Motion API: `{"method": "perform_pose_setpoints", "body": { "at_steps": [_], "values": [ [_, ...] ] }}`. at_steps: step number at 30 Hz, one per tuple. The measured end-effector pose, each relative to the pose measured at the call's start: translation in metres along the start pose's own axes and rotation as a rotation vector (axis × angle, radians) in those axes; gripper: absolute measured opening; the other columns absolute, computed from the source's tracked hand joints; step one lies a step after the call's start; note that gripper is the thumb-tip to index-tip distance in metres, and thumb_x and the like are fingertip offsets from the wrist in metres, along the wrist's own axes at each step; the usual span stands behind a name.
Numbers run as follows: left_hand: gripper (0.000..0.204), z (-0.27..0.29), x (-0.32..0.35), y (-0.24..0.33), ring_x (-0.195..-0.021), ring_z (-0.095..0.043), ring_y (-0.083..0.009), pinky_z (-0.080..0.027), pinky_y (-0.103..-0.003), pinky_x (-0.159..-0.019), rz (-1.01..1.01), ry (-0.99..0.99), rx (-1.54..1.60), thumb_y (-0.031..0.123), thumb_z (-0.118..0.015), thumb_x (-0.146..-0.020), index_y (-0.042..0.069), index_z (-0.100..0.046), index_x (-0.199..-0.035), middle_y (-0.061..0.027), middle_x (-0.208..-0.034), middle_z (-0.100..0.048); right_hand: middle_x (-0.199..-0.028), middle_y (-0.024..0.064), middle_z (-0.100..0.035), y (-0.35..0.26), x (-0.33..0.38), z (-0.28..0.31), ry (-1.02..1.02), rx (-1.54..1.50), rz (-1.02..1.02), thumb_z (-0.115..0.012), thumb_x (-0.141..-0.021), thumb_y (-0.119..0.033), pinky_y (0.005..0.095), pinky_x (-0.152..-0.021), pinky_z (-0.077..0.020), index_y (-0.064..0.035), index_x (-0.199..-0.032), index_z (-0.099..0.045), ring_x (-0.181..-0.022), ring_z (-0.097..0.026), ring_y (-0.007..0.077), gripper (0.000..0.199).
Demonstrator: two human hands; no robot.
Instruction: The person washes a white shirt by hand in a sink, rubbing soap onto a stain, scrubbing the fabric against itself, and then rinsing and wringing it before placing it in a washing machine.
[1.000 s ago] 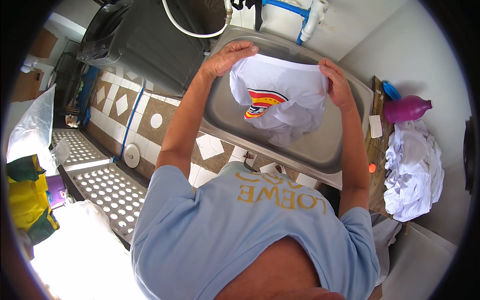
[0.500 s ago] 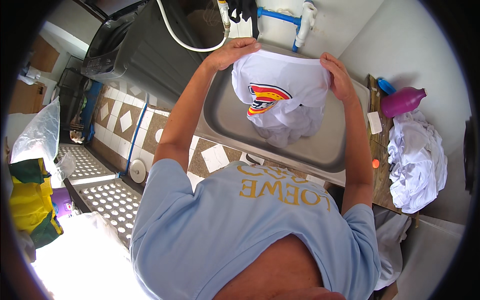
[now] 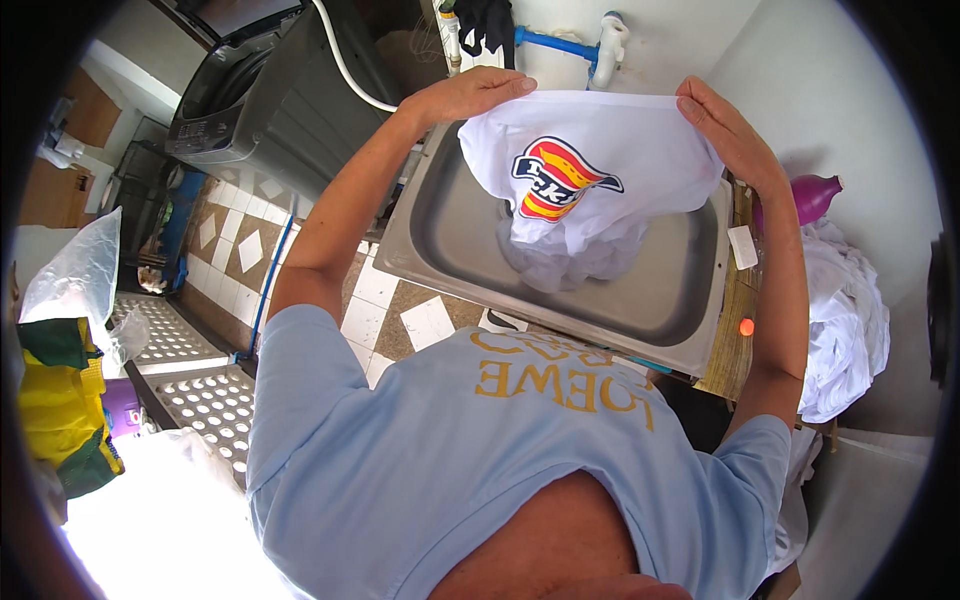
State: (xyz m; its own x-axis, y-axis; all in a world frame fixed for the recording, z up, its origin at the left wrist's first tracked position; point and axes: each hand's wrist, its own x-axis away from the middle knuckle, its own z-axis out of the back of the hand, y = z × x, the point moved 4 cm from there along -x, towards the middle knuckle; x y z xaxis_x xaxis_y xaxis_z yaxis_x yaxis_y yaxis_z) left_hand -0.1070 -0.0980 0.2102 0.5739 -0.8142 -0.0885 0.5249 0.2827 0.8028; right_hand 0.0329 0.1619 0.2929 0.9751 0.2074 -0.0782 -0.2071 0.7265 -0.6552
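A white shirt (image 3: 665, 155) with a red, yellow and black printed logo hangs stretched between my hands. Its upper edge is pulled nearly straight. My left hand (image 3: 470, 94) pinches the left end of that edge, and my right hand (image 3: 732, 132) grips the right end. The shirt's lower part lies bunched in the stainless steel sink (image 3: 655, 350), whose basin is partly hidden beneath the cloth.
A grey washing machine (image 3: 300, 130) stands at the left. On the right, a wooden board (image 3: 722, 372) carries a white rectangular piece (image 3: 743, 246), an orange cap (image 3: 746, 327) and a heap of white laundry (image 3: 845, 315). A purple bottle (image 3: 815, 197) is behind my right forearm. Blue piping (image 3: 555, 40) runs along the wall.
My hands have moved farther apart, the right one going right and up. The shirt is spread wider, so more of its printed logo shows.
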Motion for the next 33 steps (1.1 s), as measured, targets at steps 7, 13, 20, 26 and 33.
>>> {"method": "perform_pose_setpoints", "body": {
  "at_steps": [7, 13, 20, 26, 33],
  "values": [
    [0.070, 0.033, -0.007, 0.036, -0.067, -0.052, -0.0166, -0.044, -0.031, -0.067, 0.019, 0.016, -0.337, 0.060, -0.033, -0.094, 0.000, -0.064, -0.076, -0.0068, -0.068, -0.058, -0.080, 0.0001, -0.038, -0.009, 0.011, 0.024, -0.015, 0.097, -0.063, -0.039, -0.098, -0.036, 0.0250, -0.078, -0.0351, -0.0054, -0.087, -0.042, -0.079, -0.036, 0.0117, 0.032],
    [0.066, 0.055, -0.002, 0.060, -0.062, -0.049, -0.0158, -0.042, -0.030, -0.064, -0.038, 0.059, -0.306, 0.056, -0.034, -0.094, 0.001, -0.063, -0.070, -0.0062, -0.063, -0.055, -0.081, -0.0001, -0.039, -0.021, 0.026, 0.036, -0.016, 0.112, -0.068, -0.041, -0.097, -0.034, 0.0247, -0.079, -0.0345, -0.0058, -0.087, -0.043, -0.079, -0.037, 0.0118, 0.030],
    [0.047, 0.046, 0.019, 0.092, -0.061, -0.043, -0.0129, -0.036, -0.028, -0.059, -0.260, 0.179, -0.285, 0.043, -0.047, -0.093, 0.004, -0.058, -0.069, -0.0020, -0.060, -0.047, -0.082, -0.0006, -0.043, -0.027, 0.043, 0.038, -0.016, 0.088, -0.018, -0.043, -0.097, -0.032, 0.0241, -0.078, -0.0363, -0.0055, -0.089, -0.047, -0.081, -0.041, 0.0104, 0.028],
    [0.034, 0.048, 0.018, 0.096, -0.059, -0.047, -0.0132, -0.040, -0.029, -0.058, -0.139, -0.021, -0.457, 0.036, -0.068, -0.082, 0.002, -0.067, -0.081, -0.0024, -0.064, -0.058, -0.081, -0.0013, -0.045, -0.035, 0.053, 0.032, -0.005, 0.088, -0.005, -0.044, -0.097, -0.033, 0.0233, -0.078, -0.0362, -0.0058, -0.089, -0.047, -0.081, -0.041, 0.0093, 0.028],
    [0.030, -0.002, 0.019, 0.080, -0.084, -0.062, -0.0144, -0.047, -0.027, -0.080, -0.075, -0.157, -0.116, 0.026, -0.068, -0.084, 0.004, -0.068, -0.105, -0.0060, -0.087, -0.067, -0.082, -0.0019, -0.046, -0.032, 0.059, 0.010, -0.039, -0.052, -0.006, -0.045, -0.097, -0.032, 0.0226, -0.077, -0.0369, -0.0051, -0.091, -0.049, -0.082, -0.042, 0.0080, 0.028]
  ]
}}
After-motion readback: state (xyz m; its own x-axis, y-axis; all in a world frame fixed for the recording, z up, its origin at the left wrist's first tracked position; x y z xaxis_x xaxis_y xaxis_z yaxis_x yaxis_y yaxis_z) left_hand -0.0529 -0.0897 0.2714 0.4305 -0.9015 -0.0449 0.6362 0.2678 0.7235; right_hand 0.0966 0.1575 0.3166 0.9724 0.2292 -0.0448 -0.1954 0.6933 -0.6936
